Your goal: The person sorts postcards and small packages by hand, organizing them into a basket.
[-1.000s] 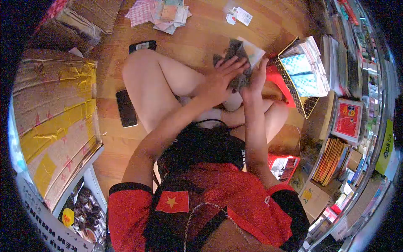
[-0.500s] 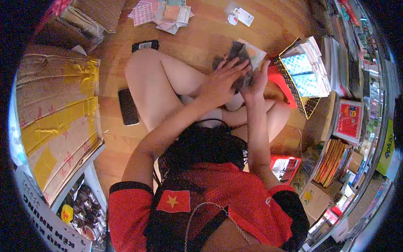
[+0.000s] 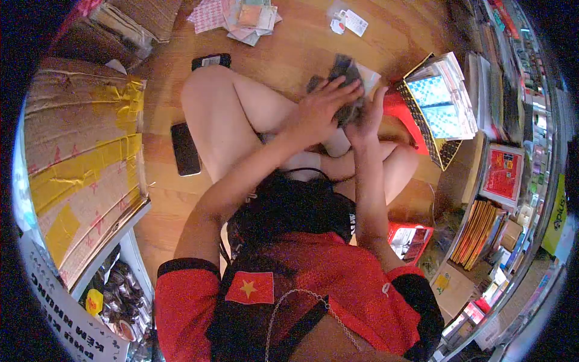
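My left hand [image 3: 322, 102] lies across a dark grey, soft-looking item [image 3: 344, 63], its fingers bent over the near side. From beneath and the right, my right hand [image 3: 366, 120] supports the same item, thumb pointing up. Behind the dark item a pale, flat, coloured packet or sheet [image 3: 369, 77] sticks out near the right fingertips. Motion blur and my fingers hide what exactly the dark item is. Both hands are held above my crossed legs [image 3: 223, 114].
Patterned paper packets [image 3: 235, 18] and small white cards [image 3: 356, 23] lie on the wooden floor ahead. Phones [image 3: 185, 149] are by my left leg. A wire basket [image 3: 449, 151] of packets stands right, before crowded shelves [image 3: 482, 235]. Taped cardboard boxes [image 3: 84, 163] stand left.
The flat packet behind the dark item shows less and sits slightly lower. Both hands keep nearly the same place, still around the dark item.
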Motion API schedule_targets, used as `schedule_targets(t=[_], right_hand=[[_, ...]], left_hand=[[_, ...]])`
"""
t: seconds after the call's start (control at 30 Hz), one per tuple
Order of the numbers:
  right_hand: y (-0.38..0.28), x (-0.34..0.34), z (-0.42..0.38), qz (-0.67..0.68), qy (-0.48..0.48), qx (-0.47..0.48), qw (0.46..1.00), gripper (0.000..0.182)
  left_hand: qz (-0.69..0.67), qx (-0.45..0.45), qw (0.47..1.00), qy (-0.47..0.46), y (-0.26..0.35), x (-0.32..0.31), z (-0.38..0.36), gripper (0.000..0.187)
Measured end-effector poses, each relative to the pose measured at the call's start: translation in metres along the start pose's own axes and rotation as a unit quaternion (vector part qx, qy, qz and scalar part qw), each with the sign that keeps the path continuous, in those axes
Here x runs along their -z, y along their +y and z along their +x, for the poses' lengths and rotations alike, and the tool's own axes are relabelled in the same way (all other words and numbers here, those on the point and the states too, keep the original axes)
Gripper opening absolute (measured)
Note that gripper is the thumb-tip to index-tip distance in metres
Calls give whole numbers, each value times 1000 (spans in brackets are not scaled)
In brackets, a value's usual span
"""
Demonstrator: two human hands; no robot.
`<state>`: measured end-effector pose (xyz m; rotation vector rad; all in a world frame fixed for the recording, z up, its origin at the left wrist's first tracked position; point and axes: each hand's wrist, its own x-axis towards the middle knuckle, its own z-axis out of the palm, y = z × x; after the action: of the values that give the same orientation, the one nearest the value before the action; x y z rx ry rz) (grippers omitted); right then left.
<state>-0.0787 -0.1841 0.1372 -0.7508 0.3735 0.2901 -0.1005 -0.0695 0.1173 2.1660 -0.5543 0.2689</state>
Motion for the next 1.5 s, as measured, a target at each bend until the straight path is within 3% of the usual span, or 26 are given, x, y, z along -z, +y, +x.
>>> schedule_targets(t=[0.07, 0.1, 0.17, 0.27, 0.37, 0.57, 0.67, 0.77, 0.87, 1.0, 1.03, 1.1, 1.2, 1.33, 1.4, 1.5], right_hand=[[10, -11, -6, 30, 28, -27, 999, 65], [11, -15, -13, 4, 68, -70, 995, 69], [17, -3, -6, 7, 12, -52, 999, 70], [8, 6, 2, 2, -36, -4, 999, 70], [0, 17, 1, -22, -17, -1, 1000, 70], [7, -15, -23, -38, 105, -54, 992, 64], [4, -1, -12, -8, -6, -40, 999, 66], [-8, 12, -6, -17, -22, -2, 1000, 67], [-7, 40, 5, -47, -7, 7, 999, 66], [12, 58, 11, -56, 87, 34, 994, 60], [4, 26, -7, -5, 22, 3, 1000, 61], [-1, 7, -18, -15, 4, -33, 999, 63], [2, 3, -18, -30, -10, -39, 999, 65], [-3, 20, -9, -45, -6, 20, 999, 64], [-9, 35, -4, -43, 4, 15, 999, 58], [-2, 41, -2, -17, 17, 2, 1000, 56]], left_hand=[[16, 6, 1000, 15, -9, 4, 16, 59], [-22, 59, 998, 12, -18, 1, 20, 59], [-94, 165, 982, 8, -36, -7, 22, 59], [-32, 198, 978, -50, -14, 4, 5, 59], [44, -13, 999, -16, 11, -5, -16, 60], [15, -24, 997, -77, -13, 8, 24, 61], [-113, 71, 991, 13, -29, -5, 26, 57], [-8, 23, 999, 21, -5, 3, 7, 56], [21, -50, 998, -35, 12, -11, -13, 65], [-7, -86, 996, -12, 8, -1, 11, 61], [-5, -82, 997, -6, 7, 1, 17, 60], [-1, -73, 997, 3, 6, 4, 28, 57], [25, 24, 999, 26, 0, 5, 35, 57], [66, -22, 997, 15, 7, 6, 9, 53], [63, -87, 994, -5, 8, 1, -7, 52], [34, -115, 992, -29, 14, -2, -9, 54]])
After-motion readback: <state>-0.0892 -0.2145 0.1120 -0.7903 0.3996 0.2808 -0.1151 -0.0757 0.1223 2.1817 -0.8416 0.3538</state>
